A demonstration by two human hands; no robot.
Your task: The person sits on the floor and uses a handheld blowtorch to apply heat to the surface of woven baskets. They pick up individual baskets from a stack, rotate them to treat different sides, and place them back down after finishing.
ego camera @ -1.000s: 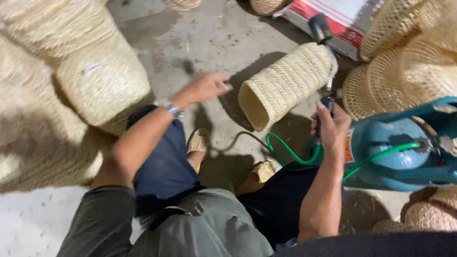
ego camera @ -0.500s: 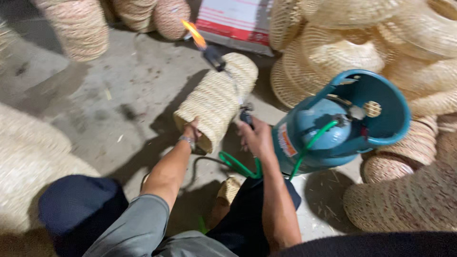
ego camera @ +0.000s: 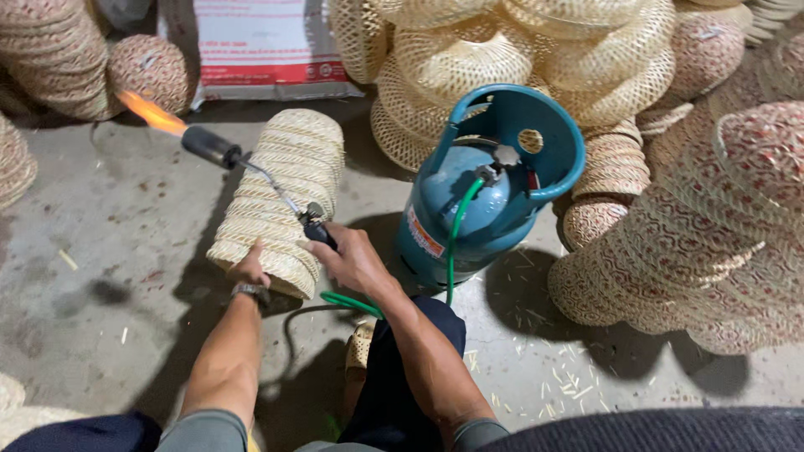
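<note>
A tall woven straw basket [ego camera: 280,188] lies on its side on the concrete floor, its open end toward me. My left hand [ego camera: 249,269] grips the rim of that open end. My right hand [ego camera: 352,259] holds the black handle of a gas torch [ego camera: 251,172], whose thin metal neck crosses over the basket. An orange flame [ego camera: 151,113] burns from its black nozzle, past the basket's left side. A green hose [ego camera: 452,243] runs from the torch handle to a blue gas cylinder [ego camera: 490,188] standing just right of my hand.
Stacks of woven baskets and hats crowd the back [ego camera: 502,50], the right [ego camera: 712,218] and the far left [ego camera: 50,50]. A red and white sack [ego camera: 264,46] leans at the back. Straw bits litter the floor [ego camera: 100,276]. My knees and a sandalled foot [ego camera: 360,347] are below.
The view has swung from the torch lying unlit beside the basket to the torch lit in my right hand. My left hand has gone to the basket's rim, and the cylinder now stands upright.
</note>
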